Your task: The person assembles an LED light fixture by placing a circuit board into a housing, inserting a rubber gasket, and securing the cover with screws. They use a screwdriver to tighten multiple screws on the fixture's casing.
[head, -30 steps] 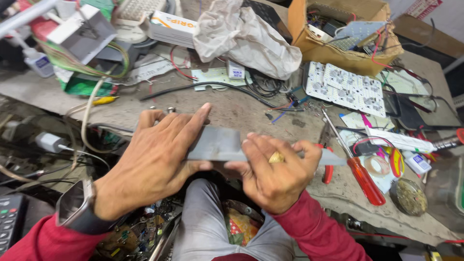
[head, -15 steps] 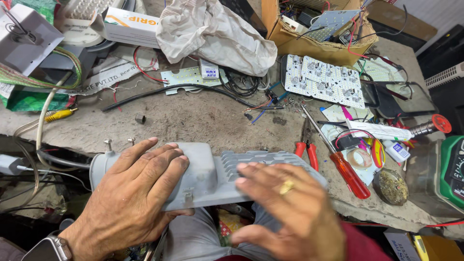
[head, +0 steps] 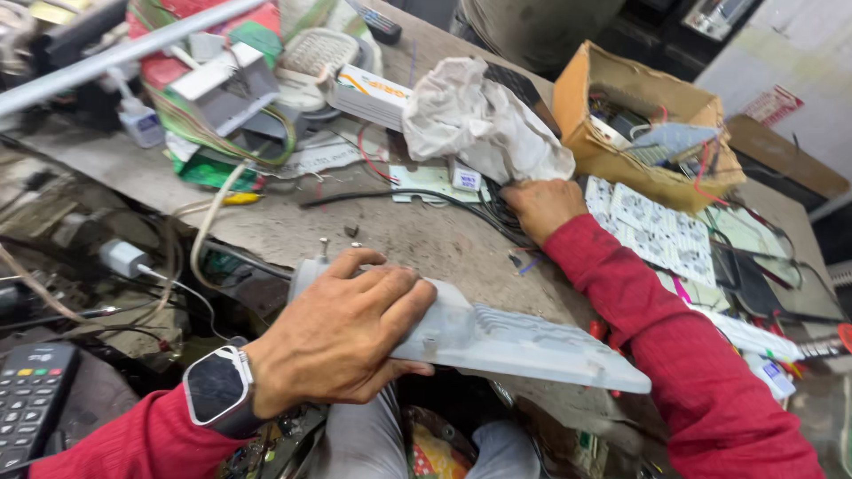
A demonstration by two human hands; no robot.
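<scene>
My left hand (head: 342,333) lies spread over the near end of the grey finned metal lamp housing (head: 497,341), fingers curled loosely round its edge at the desk (head: 417,239) front. It looks stiff, heavyish and smooth; I'd grip the finned sides. My right hand (head: 541,206) reaches half-closed to the black cables (head: 417,197), holding nothing I can see.

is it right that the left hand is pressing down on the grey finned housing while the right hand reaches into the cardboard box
Not quite. In the head view the right hand is not in the cardboard box; it rests on the bench by the black cables, under the crumpled white cloth. The rest holds: the left hand presses down on the grey finned housing.
</scene>
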